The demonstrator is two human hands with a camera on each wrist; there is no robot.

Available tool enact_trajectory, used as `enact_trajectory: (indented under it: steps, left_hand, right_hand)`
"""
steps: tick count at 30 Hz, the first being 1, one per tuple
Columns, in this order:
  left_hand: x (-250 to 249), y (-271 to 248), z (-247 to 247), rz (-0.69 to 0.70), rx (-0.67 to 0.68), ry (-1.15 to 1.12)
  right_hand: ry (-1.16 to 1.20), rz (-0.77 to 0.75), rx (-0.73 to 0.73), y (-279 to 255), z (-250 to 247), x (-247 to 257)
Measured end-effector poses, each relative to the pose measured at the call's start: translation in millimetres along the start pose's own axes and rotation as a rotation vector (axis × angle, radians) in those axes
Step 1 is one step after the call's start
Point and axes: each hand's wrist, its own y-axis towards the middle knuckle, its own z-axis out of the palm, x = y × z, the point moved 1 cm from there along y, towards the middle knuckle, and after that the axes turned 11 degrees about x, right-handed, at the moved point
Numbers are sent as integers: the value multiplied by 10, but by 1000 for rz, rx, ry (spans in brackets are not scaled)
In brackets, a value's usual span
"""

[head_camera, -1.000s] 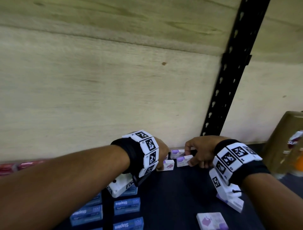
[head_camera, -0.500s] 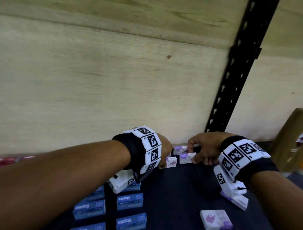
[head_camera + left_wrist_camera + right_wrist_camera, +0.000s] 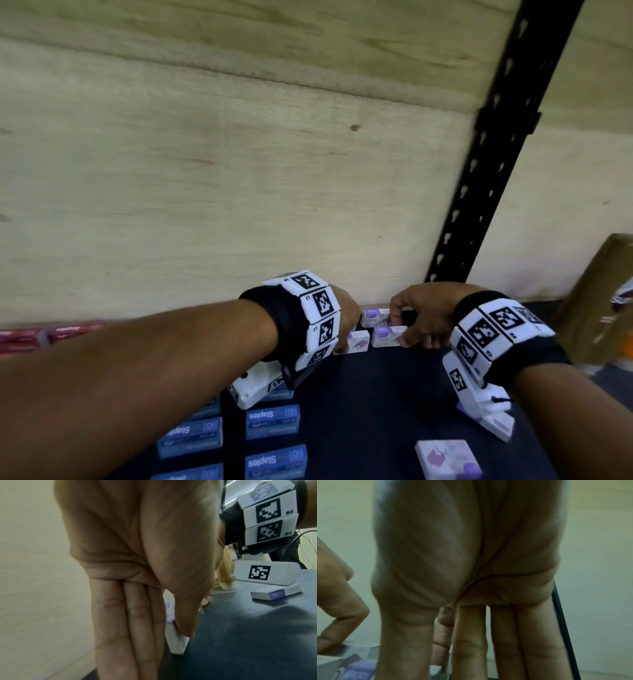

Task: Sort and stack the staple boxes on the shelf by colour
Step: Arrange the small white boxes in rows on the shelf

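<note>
the blue boxes [image 3: 272,419] at 7 o'clock say "staples", upside down to us. the tags on the wrist bands have tiny marks, and "r2" and "r1" can be read in the left wrist view. the white and purple boxes have a purple picture, but the words on them are too blurry to read. the dark shelf [image 3: 370,404] has bare room in the middle, between the blue boxes and a purple box [image 3: 447,460] at 5 o'clock. the wood wall [image 3: 205,171] shuts off the back, and a black post [image 3: 493,164] stands at 1 o'clock. three small purple boxes sit at the back edge by the wall. the left hand [image 3: 346,317] pinches the left one [image 3: 358,340] with thumb and fingers. the right hand [image 3: 423,317] has curled fingers holding the front right one [image 3: 387,335], with one finger on the back box [image 3: 375,317]. red packs [image 3: 30,337] lie at 9 o'clock.
</note>
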Motion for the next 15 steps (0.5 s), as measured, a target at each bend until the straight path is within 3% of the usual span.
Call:
enact_trajectory:
  steps: [6,15]
  left_hand:
    - [10,-91,-38,-12,31,-14]
    - [76,-414,-27,-62,36,-340]
  right_hand:
    - [63,-19,-31,-6,27,-49]
    - [29,-22,-129,-229,148,-139]
